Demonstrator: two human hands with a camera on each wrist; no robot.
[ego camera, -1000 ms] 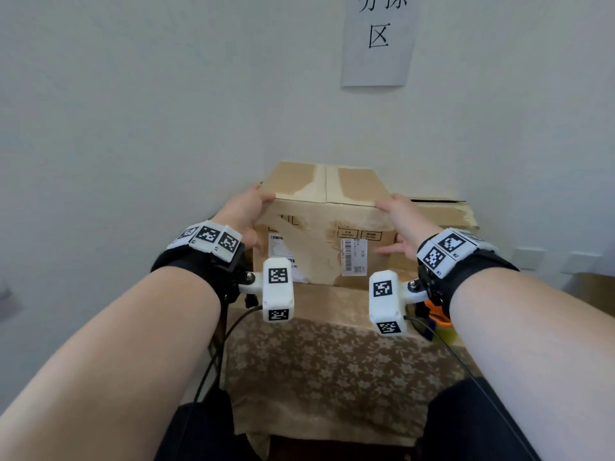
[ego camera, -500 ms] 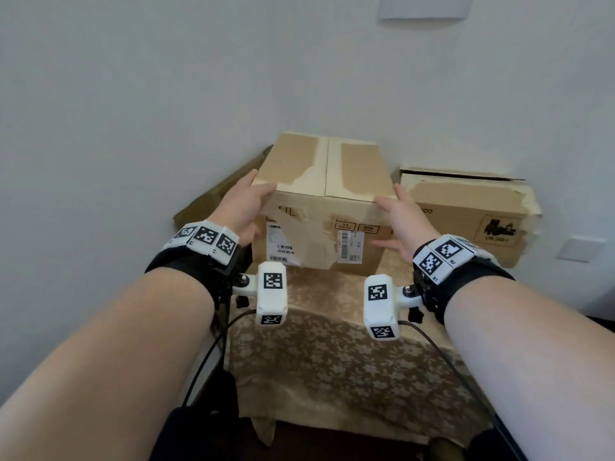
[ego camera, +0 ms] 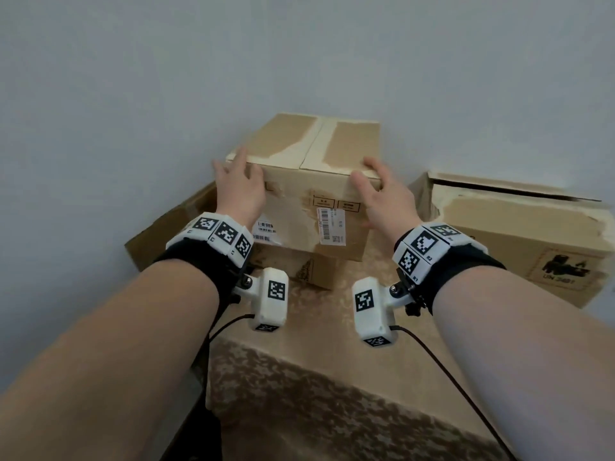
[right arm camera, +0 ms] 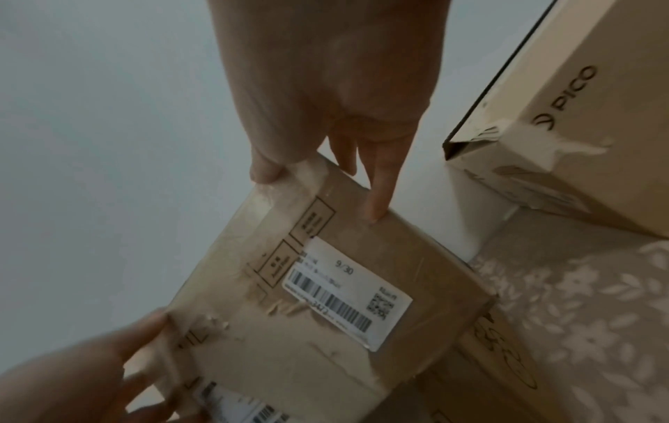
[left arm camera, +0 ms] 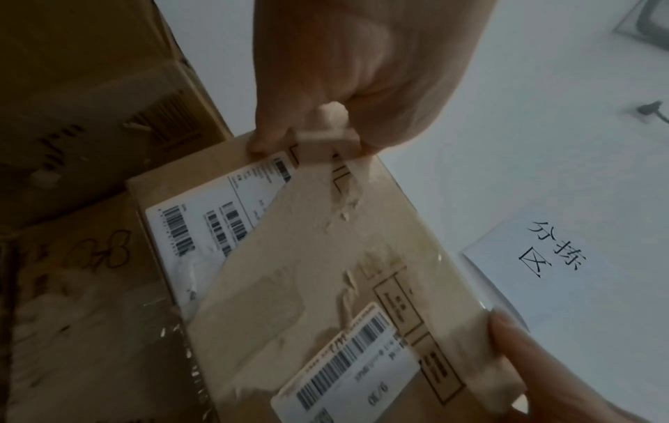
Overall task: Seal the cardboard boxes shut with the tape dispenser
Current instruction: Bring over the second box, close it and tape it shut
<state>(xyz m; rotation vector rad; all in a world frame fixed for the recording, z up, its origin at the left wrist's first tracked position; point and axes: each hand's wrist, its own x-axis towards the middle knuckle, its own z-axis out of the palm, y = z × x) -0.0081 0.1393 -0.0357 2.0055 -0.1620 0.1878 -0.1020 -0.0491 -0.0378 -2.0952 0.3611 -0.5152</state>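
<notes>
A taped-over cardboard box (ego camera: 309,197) with white barcode labels stands against the wall, resting on a lower box (ego camera: 311,272). My left hand (ego camera: 238,184) holds its upper left corner, thumb on the front face (left arm camera: 260,144) and fingers behind the corner. My right hand (ego camera: 376,191) holds the upper right corner, with the thumb on the front edge (right arm camera: 266,171) and the index finger lying along the right side. The top flaps meet along a centre seam. No tape dispenser shows in any view.
A larger box (ego camera: 519,234) marked PICO, its lid slightly ajar, stands to the right. Folded cardboard (ego camera: 173,224) leans at the left. All rest on a table with a floral cloth (ego camera: 332,394). A paper sign (left arm camera: 543,257) hangs on the wall.
The head view has tilted down, so the box on the right and the lower box now show. Both hands have stayed on the upper corners of the box.
</notes>
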